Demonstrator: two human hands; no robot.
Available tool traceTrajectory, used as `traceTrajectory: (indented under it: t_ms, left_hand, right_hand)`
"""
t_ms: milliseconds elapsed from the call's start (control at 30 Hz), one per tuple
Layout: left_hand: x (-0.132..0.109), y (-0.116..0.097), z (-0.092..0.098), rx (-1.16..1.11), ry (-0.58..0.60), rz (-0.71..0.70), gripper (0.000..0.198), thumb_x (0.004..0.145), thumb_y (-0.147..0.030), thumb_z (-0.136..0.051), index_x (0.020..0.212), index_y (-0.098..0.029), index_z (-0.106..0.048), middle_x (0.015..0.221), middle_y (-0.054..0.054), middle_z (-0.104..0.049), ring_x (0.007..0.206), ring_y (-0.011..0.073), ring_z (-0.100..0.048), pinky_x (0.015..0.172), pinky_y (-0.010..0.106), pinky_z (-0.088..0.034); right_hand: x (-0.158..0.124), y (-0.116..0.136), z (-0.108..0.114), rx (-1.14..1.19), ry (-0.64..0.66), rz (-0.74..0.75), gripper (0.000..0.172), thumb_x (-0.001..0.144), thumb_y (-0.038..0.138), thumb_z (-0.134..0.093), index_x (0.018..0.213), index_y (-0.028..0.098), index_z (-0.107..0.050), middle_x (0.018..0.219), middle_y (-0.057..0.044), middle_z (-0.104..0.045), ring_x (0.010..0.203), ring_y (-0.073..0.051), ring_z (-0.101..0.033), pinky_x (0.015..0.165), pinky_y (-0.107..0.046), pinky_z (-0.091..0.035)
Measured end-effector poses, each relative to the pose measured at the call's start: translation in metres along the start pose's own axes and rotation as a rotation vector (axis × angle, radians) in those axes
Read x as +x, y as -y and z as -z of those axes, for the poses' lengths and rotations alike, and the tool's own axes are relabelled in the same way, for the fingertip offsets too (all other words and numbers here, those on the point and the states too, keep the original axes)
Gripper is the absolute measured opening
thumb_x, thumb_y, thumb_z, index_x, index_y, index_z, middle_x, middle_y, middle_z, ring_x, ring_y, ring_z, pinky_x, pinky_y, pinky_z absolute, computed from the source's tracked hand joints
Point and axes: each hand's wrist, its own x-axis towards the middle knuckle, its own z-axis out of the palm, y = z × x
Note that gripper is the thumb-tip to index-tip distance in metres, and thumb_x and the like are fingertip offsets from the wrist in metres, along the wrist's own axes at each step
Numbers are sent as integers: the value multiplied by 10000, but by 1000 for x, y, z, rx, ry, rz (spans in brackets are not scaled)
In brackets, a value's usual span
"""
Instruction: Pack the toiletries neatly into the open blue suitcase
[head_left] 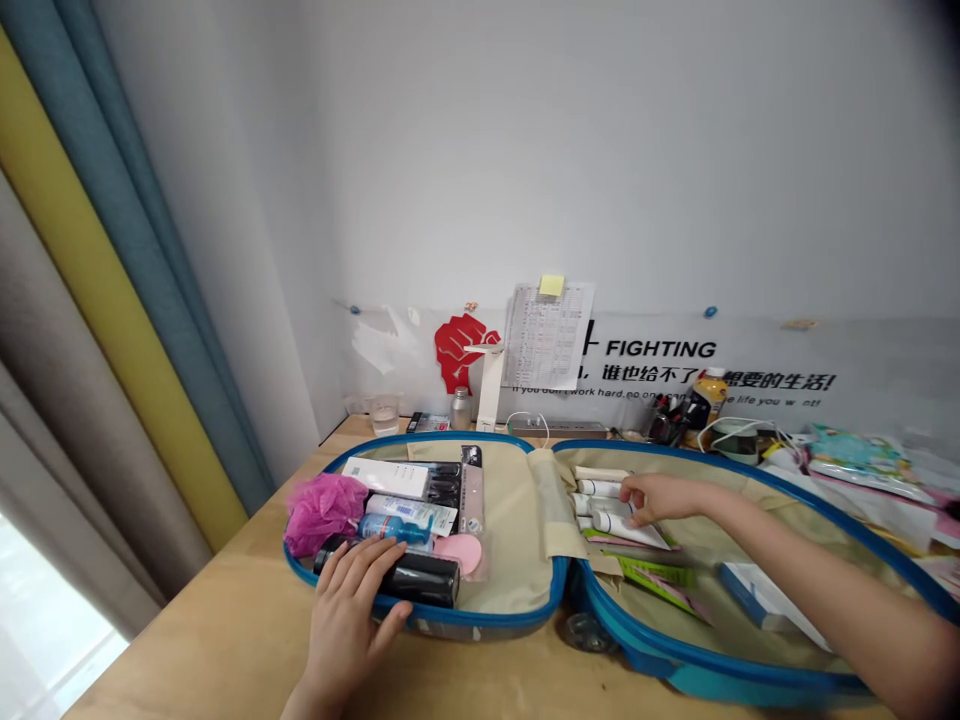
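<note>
An open blue suitcase (555, 596) lies flat on a wooden table, both halves lined in beige. My left hand (349, 620) rests open on the near rim of the left half, fingers lying on a black bottle (420, 578). Beside it are a blue bottle (394, 527), a pink bath puff (322, 508), a pink round pad (461, 552) and white boxes (386, 477). My right hand (656, 497) reaches into the right half, fingers curled on white tubes (626, 525) stacked there.
A green packet (660, 575) and a blue-and-white box (765, 600) lie in the right half. At the back stand a glass (385, 412), a small silver bottle (460, 408), a white lamp (489, 385), a power strip and cables. Curtains hang at the left.
</note>
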Motion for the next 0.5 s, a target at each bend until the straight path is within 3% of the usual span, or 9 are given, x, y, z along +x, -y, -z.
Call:
traceTrajectory:
  t_ms: [167, 500]
  left_hand:
    - [1, 1, 0, 2, 1, -6, 406, 905, -478, -489, 1210, -226, -581, 1111, 47, -714, 1041, 238, -630, 988, 381, -340]
    - [-3, 2, -3, -7, 9, 17, 418, 893, -496, -505, 1208, -241, -607, 1127, 52, -706, 1049, 237, -629, 1005, 382, -353]
  right_hand:
    - [-5, 1, -18, -41, -65, 3, 418, 637, 354, -674, 1000, 150, -649, 1009, -108, -671, 896, -246, -645, 750, -312, -459]
    - [-12, 25, -38, -202, -133, -9, 279, 673, 231, -600, 936, 148, -641, 1005, -158, -678, 898, -294, -651, 733, -340, -423]
